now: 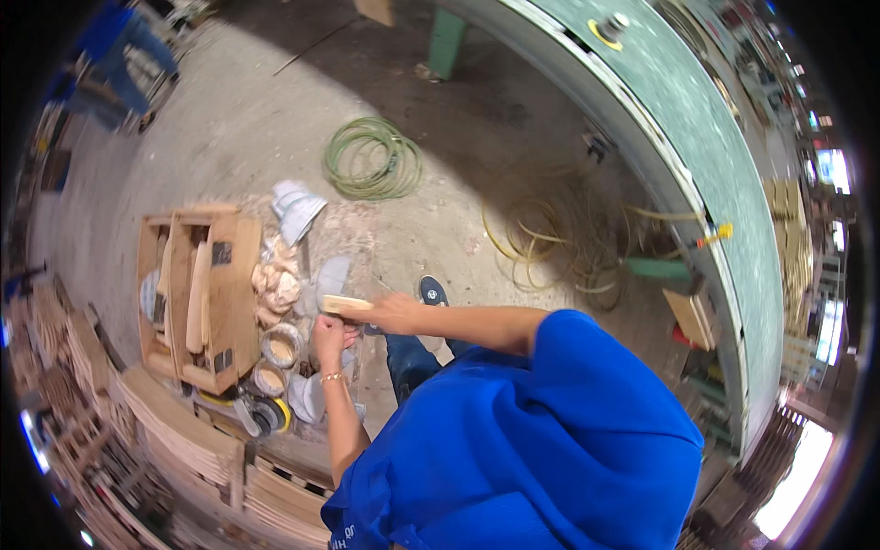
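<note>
A short, pale wooden piece (346,303) lies in the grip of my right hand (394,313), its flat end pointing left. Just below it my left hand (330,339) is closed, with its fingers curled and a bracelet on the wrist; what it holds, if anything, is hidden. Beyond both hands a grey-white rounded sheet (333,273) rests on the floor. Left of my hands are a heap of crumpled tan material (278,286) and open tubs (280,346) with tan contents.
A wooden crate (234,302) stands on the left, a yellow-and-black power tool (266,415) near its lower corner. Coiled green hose (374,160) and yellowish hose (536,238) lie on the floor. A long green table (724,156) curves along the right. Curved boards (183,426) are stacked lower left.
</note>
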The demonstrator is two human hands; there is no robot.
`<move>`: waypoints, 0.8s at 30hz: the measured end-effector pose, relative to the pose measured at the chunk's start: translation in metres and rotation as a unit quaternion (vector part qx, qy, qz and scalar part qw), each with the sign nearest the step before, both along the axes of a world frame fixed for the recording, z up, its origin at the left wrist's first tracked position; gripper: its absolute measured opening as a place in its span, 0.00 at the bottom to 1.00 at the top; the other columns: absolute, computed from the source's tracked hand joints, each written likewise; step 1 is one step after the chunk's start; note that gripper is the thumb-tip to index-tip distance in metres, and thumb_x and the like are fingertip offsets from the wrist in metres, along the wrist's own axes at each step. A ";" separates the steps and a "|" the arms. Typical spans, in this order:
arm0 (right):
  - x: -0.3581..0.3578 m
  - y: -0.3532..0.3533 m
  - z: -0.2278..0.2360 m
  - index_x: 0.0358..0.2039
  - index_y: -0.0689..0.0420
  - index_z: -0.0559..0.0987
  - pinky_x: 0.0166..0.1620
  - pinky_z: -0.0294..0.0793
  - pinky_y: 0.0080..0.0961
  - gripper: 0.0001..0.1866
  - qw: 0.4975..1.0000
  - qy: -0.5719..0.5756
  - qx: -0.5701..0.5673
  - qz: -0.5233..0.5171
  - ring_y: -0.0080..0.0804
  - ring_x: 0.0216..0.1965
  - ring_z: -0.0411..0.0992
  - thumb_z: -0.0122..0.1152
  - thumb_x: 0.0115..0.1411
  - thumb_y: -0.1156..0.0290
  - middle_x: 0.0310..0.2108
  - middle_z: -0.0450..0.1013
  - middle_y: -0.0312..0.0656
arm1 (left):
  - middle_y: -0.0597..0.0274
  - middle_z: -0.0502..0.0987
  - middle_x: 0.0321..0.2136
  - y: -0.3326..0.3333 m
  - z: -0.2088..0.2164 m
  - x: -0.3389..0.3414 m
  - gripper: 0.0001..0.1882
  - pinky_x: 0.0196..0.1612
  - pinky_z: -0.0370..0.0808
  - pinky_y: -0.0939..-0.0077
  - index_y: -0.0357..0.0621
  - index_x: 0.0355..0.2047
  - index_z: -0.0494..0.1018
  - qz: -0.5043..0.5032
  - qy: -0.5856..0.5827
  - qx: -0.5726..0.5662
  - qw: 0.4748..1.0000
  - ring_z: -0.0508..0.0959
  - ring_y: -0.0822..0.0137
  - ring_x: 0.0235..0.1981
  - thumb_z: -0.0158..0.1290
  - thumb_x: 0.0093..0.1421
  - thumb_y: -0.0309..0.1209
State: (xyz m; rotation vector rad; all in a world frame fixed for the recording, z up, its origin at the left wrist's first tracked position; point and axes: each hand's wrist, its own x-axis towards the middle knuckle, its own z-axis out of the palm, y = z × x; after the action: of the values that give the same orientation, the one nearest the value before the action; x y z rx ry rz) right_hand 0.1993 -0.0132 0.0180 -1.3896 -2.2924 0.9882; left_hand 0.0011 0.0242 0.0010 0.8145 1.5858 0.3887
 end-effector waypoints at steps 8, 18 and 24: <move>-0.030 0.031 0.016 0.60 0.33 0.65 0.24 0.75 0.42 0.30 0.996 -0.087 0.004 0.002 0.48 0.23 0.75 0.52 0.56 0.70 0.25 0.73 0.50 | 0.58 0.78 0.18 0.002 0.013 0.004 0.04 0.19 0.75 0.76 0.36 0.31 0.68 0.015 0.010 0.030 0.999 0.80 0.68 0.18 0.45 0.58 0.25; -0.013 0.029 0.013 0.65 0.29 0.56 0.21 0.74 0.40 0.35 0.991 -0.114 0.042 0.056 0.47 0.21 0.75 0.50 0.58 0.71 0.25 0.73 0.50 | 0.55 0.80 0.21 0.001 0.020 -0.002 0.04 0.21 0.77 0.77 0.40 0.29 0.64 0.010 0.029 -0.014 0.999 0.81 0.67 0.21 0.45 0.61 0.26; 0.023 -0.014 0.012 0.66 0.30 0.55 0.22 0.74 0.40 0.39 0.986 -0.137 -0.014 0.092 0.45 0.20 0.73 0.51 0.55 0.74 0.25 0.71 0.49 | 0.54 0.80 0.21 -0.001 0.024 -0.002 0.05 0.20 0.76 0.76 0.40 0.28 0.64 0.018 0.030 -0.011 0.999 0.81 0.67 0.21 0.46 0.61 0.27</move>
State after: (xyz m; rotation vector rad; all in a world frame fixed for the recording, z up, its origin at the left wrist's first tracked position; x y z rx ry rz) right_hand 0.2228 -0.0269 0.0303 -1.4215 -2.6574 0.9340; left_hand -0.0008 0.0235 0.0247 0.7871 1.6596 0.3751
